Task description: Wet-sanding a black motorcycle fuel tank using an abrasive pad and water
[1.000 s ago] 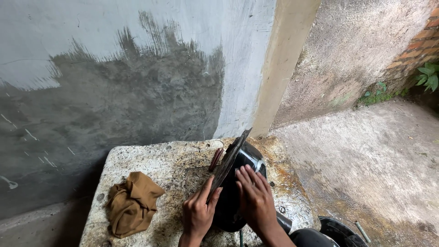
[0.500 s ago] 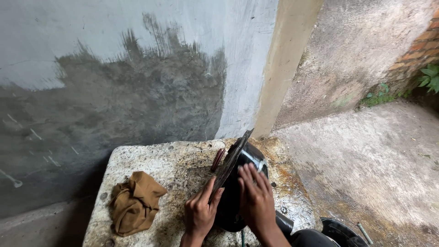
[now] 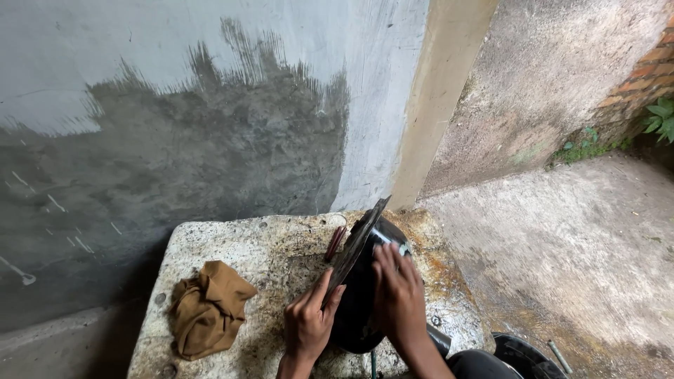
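A black rounded part, shiny like a pan or cover, stands on edge on a stained white slab. A thin dark plate leans against its upper left side. My left hand presses against the left side of the black part, thumb up along the plate. On the part's right face lies my right hand, fingers spread flat and pointing up. A small light object shows at my right fingertips; I cannot tell what it is.
A crumpled brown cloth lies on the slab's left half. A reddish stick-like piece lies behind the plate. A damp grey wall stands behind, a beige pillar at right, concrete ground beyond. Another black object sits at bottom right.
Both hands stay on the black part in nearly the same place. The view has shifted slightly; nothing else has visibly moved.
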